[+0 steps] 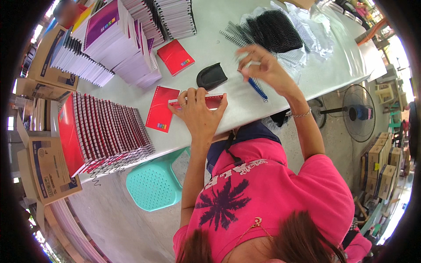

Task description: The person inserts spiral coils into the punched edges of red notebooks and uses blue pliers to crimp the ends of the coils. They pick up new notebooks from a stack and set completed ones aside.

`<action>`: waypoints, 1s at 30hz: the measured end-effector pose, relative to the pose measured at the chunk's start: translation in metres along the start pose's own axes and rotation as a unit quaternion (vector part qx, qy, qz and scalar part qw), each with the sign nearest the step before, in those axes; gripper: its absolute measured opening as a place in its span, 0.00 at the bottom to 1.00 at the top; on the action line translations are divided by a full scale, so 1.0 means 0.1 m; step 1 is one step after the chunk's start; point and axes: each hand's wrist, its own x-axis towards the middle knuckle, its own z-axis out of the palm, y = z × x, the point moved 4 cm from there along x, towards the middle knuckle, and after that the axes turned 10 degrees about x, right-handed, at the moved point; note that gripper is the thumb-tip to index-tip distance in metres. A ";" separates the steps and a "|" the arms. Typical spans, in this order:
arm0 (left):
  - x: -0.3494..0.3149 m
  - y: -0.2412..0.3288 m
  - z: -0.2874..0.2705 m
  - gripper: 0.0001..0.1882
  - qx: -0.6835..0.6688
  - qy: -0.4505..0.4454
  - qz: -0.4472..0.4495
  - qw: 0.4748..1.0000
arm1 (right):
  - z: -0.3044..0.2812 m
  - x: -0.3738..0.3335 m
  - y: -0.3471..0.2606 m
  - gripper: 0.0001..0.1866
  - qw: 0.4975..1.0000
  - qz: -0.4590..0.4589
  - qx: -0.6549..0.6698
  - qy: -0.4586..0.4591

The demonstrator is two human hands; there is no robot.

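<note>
My left hand [198, 109] is closed around a small red notebook or stack of red-covered sheets [215, 102], held near the table's front edge. Its thumb and fingers grip opposite ends, and the hand hides much of it. Beside it lies a red notebook cover [161, 109] with a row of punched holes along one side. My right hand [265, 70] is raised over the table, fingers curled and smeared by motion. Just below it shows a slim blue-handled tool [258, 90]; whether the hand touches it is unclear. A black, rounded, tray-like piece [212, 76] lies between the hands.
Black spiral coils [276, 33] lie on crumpled white wrapping [313, 33] at the far right. Another red notebook [175, 57] lies farther back. Stacked coil-bound notebooks [109, 127] and purple-covered stacks [103, 26] crowd the left. A teal stool [154, 184] and a fan [357, 112] stand below table height.
</note>
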 end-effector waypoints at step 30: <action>0.06 -0.17 -0.07 0.17 -0.080 -0.007 -0.018 0.997 | 0.51 -0.13 0.28 0.08 0.938 -0.113 -0.327 0.002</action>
